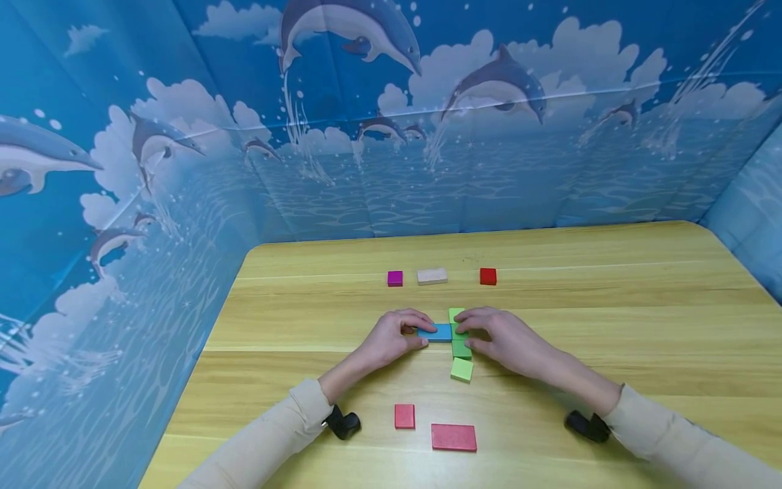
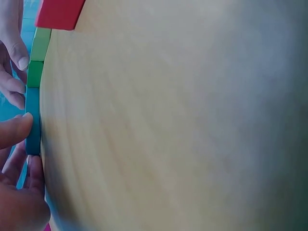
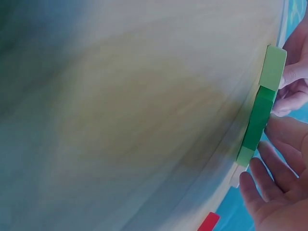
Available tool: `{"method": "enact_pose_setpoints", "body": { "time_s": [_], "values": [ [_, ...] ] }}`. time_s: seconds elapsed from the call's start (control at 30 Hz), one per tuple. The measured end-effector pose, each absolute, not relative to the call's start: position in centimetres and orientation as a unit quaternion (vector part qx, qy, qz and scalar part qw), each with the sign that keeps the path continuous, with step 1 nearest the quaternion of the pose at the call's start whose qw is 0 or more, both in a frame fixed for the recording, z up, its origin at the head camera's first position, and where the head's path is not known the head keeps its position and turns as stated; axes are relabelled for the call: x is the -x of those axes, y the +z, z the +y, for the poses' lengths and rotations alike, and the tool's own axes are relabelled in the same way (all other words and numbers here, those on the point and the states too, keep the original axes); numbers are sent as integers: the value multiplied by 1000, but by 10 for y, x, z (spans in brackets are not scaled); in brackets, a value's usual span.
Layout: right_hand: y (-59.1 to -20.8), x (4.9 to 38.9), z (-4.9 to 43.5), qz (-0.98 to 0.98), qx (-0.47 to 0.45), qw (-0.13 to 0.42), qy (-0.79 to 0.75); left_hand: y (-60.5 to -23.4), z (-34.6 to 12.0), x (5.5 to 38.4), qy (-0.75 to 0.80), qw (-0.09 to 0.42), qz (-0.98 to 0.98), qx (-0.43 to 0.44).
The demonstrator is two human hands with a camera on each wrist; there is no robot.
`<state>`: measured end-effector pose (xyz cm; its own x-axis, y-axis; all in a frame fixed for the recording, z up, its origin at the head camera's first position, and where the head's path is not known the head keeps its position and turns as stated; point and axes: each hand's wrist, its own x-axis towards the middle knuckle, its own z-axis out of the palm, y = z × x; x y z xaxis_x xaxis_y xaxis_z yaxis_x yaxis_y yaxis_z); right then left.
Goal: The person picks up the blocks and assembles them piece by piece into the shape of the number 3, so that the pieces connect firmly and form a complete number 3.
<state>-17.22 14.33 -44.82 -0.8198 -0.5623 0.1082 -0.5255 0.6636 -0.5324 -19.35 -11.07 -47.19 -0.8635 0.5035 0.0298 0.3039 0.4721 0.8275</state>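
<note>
Left hand (image 1: pixel 391 337) pinches blue block (image 1: pixel 438 333) abutting green row (image 1: pixel 461 349), right hand (image 1: pixel 504 339) loosely spread against row; light-green block (image 1: pixel 461 370) skewed at near end, white block (image 1: pixel 432 277) beyond, red slab (image 1: pixel 454 438) nearer.

At the head view's centre, a person's left hand (image 1: pixel 391 337) covers part of a blue block (image 1: pixel 441 333); the right hand (image 1: pixel 507 339) partly hides a green block (image 1: pixel 457 335). The largest dolphin (image 1: pixel 366 20) is cut by the top edge. A rose-red block (image 2: pixel 60 13) is cropped at the left-wrist frame's upper left, a bright red block (image 3: pixel 208 222) at the right-wrist frame's bottom. The tabletop (image 2: pixel 144 120) blurs.
</note>
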Motion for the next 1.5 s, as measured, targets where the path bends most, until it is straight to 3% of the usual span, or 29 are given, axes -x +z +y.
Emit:
{"method": "enact_pose_setpoints", "body": {
  "time_s": [1.5],
  "values": [
    [-449, 172, 144, 909, 304, 35, -283, -472, -109, 191, 471, 105, 846, -228]
  ]
}}
